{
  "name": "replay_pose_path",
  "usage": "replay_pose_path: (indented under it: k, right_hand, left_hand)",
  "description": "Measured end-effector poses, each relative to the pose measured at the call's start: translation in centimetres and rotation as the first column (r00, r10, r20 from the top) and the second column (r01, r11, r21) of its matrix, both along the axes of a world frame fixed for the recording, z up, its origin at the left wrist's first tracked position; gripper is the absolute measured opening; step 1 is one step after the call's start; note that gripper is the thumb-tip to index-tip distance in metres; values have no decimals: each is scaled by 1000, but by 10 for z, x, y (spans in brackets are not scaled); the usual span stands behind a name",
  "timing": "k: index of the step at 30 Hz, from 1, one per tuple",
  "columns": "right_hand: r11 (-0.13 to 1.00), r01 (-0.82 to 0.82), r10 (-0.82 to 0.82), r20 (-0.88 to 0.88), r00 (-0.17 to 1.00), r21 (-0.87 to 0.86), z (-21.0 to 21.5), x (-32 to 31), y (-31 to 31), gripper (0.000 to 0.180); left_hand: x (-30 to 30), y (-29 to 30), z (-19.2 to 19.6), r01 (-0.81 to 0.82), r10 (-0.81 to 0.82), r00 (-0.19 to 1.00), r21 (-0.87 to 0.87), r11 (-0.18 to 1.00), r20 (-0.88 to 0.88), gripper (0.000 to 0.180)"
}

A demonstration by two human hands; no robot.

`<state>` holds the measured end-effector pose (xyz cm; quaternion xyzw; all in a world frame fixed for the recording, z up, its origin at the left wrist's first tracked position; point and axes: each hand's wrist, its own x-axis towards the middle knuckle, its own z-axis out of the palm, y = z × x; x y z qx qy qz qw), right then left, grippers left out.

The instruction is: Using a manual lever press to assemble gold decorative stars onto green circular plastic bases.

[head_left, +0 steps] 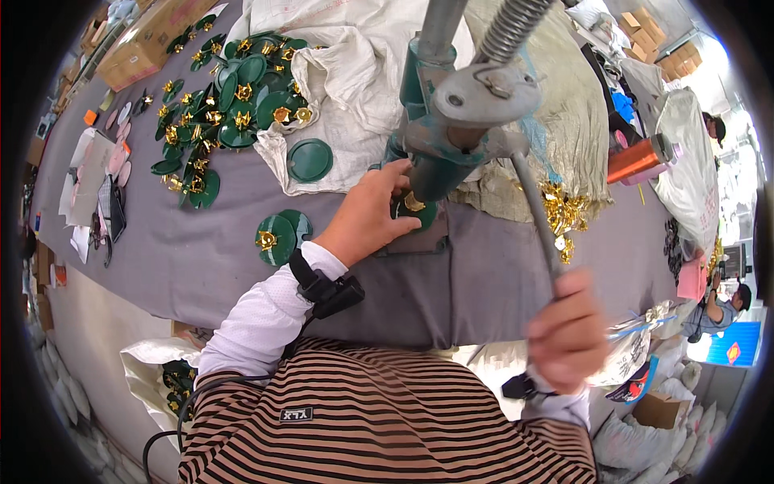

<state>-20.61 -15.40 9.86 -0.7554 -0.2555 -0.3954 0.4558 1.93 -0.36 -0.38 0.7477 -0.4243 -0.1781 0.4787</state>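
Observation:
A green hand press stands on the table in front of me. Under its ram lies a round green plastic disc with a gold metal piece at its middle, partly hidden by the ram. My left hand holds the disc's left side, thumb in front and fingers behind. My right hand is wrapped round the lower end of the lever. Left of my left wrist lie green discs, one bearing a gold claw-like piece. A plain green disc rests on the white cloth.
Green discs with gold pieces are heaped at the far left. Loose gold pieces spill from a woven sack right of the press. A red-orange cylinder lies at the right. Another person is at the far right.

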Motion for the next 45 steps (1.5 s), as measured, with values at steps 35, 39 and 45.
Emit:
replay_pose_path:
  k: [35,39,45]
  right_hand:
    - [857,291,-133,-364,922,425,140,214,-127,43]
    - [873,228,-74,-346,935,430,141,209,-145,41]
    - [939,189,-99,-300,949,286,132,207,-148,45]
  left_hand:
    - [24,261,49,-334,330,941,368,868,76,31]
    - [-20,368,88,-420,433,887,669,614,159,33]
    - [-2,397,81,-670,565,740,470,575,364,38]
